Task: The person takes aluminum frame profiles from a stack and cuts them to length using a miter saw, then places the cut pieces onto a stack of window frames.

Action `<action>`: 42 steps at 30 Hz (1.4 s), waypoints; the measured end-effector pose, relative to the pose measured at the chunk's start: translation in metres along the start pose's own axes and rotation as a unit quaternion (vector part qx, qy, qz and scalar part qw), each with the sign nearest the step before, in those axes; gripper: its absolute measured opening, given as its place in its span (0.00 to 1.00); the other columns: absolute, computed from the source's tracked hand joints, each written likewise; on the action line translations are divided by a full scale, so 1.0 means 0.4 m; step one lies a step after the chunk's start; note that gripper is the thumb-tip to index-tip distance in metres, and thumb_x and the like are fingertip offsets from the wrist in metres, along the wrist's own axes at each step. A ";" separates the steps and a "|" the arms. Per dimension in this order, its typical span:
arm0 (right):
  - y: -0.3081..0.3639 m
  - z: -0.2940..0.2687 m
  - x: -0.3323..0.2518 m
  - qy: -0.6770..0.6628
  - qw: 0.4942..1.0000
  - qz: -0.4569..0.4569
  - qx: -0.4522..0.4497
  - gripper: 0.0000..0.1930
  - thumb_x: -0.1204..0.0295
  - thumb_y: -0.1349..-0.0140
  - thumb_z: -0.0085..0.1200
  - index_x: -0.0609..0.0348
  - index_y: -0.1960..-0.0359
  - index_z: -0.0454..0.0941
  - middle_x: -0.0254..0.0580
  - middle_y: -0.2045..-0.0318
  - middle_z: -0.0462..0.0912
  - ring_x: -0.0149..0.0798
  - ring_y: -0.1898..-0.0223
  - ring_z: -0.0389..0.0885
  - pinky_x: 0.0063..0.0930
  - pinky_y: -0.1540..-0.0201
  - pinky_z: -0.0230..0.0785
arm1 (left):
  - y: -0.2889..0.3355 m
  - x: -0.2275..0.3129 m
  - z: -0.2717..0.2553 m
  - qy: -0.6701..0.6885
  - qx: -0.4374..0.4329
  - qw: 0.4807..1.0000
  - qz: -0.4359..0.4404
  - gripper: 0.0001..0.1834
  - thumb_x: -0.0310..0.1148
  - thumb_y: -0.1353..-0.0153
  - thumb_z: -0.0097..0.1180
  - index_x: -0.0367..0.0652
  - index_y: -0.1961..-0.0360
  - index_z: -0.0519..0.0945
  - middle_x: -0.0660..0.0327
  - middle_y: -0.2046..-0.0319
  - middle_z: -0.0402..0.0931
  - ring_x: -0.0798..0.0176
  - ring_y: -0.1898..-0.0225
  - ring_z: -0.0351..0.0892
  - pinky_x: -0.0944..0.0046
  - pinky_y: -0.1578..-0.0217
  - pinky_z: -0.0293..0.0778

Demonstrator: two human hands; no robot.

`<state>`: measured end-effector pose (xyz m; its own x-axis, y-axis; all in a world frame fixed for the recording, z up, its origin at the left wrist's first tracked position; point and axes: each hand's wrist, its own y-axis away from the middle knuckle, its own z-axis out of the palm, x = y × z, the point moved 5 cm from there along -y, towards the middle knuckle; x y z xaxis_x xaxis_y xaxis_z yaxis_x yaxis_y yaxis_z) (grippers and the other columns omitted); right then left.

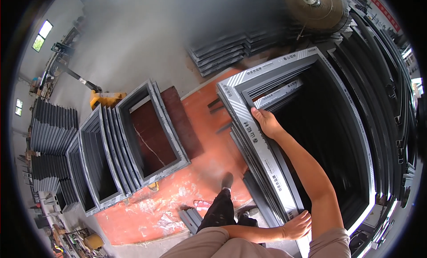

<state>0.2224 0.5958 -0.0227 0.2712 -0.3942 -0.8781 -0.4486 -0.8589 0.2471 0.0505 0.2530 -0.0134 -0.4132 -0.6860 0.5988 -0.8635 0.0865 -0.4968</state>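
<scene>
I stand over a large grey aluminium window frame [240, 107] wrapped in striped protective film. It leans upright at the front of several similar frames [378, 124] stacked to the right. My right hand [264, 122] reaches forward and grips the frame's left rail near its upper corner. My left hand [298, 224] crosses in front of my body and holds the same rail low down, near its bottom end. My dark trouser leg and shoe [227, 181] stand on the floor just left of the frame.
A row of smaller grey frames [133, 138] leans together on the red floor sheet [200, 124] at left. Behind them stands a yellow pallet jack [104, 98]. Stacked grey profiles [222, 53] lie further off, a round fan [316, 6] is at top right, and more stacked parts [53, 124] stand far left.
</scene>
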 end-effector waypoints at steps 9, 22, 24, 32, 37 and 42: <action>0.090 -0.086 -0.362 0.411 0.798 -0.320 0.302 0.48 0.40 0.36 0.45 0.64 0.26 0.47 0.59 0.27 0.52 0.62 0.27 0.49 0.58 0.28 0.42 | 0.014 0.001 0.001 0.021 0.087 0.996 0.015 0.20 0.37 0.34 0.47 0.38 0.46 0.79 0.52 0.48 0.76 0.46 0.40 0.68 0.43 0.34 0.60; -0.040 0.009 0.043 -0.075 0.993 0.094 -0.018 0.19 0.62 0.30 0.54 0.69 0.49 0.78 0.42 0.61 0.85 0.36 0.60 0.84 0.28 0.55 0.75 | 0.007 0.001 0.001 -0.030 -0.068 0.997 0.008 0.25 0.42 0.36 0.46 0.33 0.49 0.78 0.47 0.50 0.76 0.45 0.43 0.70 0.41 0.32 0.55; -0.052 -0.012 0.045 -0.172 0.970 0.153 -0.076 0.20 0.60 0.31 0.55 0.68 0.51 0.79 0.40 0.62 0.85 0.35 0.60 0.83 0.29 0.56 0.75 | 0.000 -0.003 0.003 -0.033 -0.070 0.997 0.004 0.24 0.42 0.36 0.46 0.33 0.49 0.78 0.47 0.51 0.76 0.45 0.43 0.71 0.41 0.32 0.56; -0.069 -0.010 0.027 -0.212 0.942 0.214 -0.145 0.22 0.63 0.36 0.62 0.72 0.51 0.77 0.42 0.62 0.84 0.32 0.66 0.83 0.25 0.62 0.77 | 0.002 -0.001 0.023 -0.029 -0.031 0.999 -0.010 0.20 0.41 0.37 0.48 0.35 0.54 0.79 0.52 0.56 0.75 0.50 0.47 0.71 0.45 0.36 0.58; -0.046 -0.011 0.036 0.009 0.995 0.092 -0.047 0.26 0.54 0.37 0.60 0.72 0.55 0.80 0.47 0.66 0.84 0.37 0.68 0.83 0.33 0.62 0.74 | 0.002 -0.001 0.025 -0.046 -0.020 0.999 -0.003 0.20 0.42 0.37 0.49 0.37 0.55 0.79 0.53 0.57 0.75 0.51 0.48 0.71 0.46 0.36 0.59; 0.124 0.000 -0.009 0.093 0.995 0.038 0.030 0.24 0.56 0.39 0.59 0.61 0.48 0.78 0.49 0.63 0.84 0.40 0.65 0.83 0.36 0.58 0.75 | -0.008 -0.005 -0.011 -0.079 0.005 0.997 0.009 0.18 0.43 0.38 0.50 0.39 0.58 0.79 0.56 0.60 0.75 0.54 0.51 0.72 0.48 0.38 0.60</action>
<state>0.1991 0.5546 -0.0075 0.3850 -0.5149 -0.7659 -0.5214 -0.8061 0.2798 0.0530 0.2573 -0.0103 -0.3767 -0.7901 0.4836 -0.8535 0.0931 -0.5126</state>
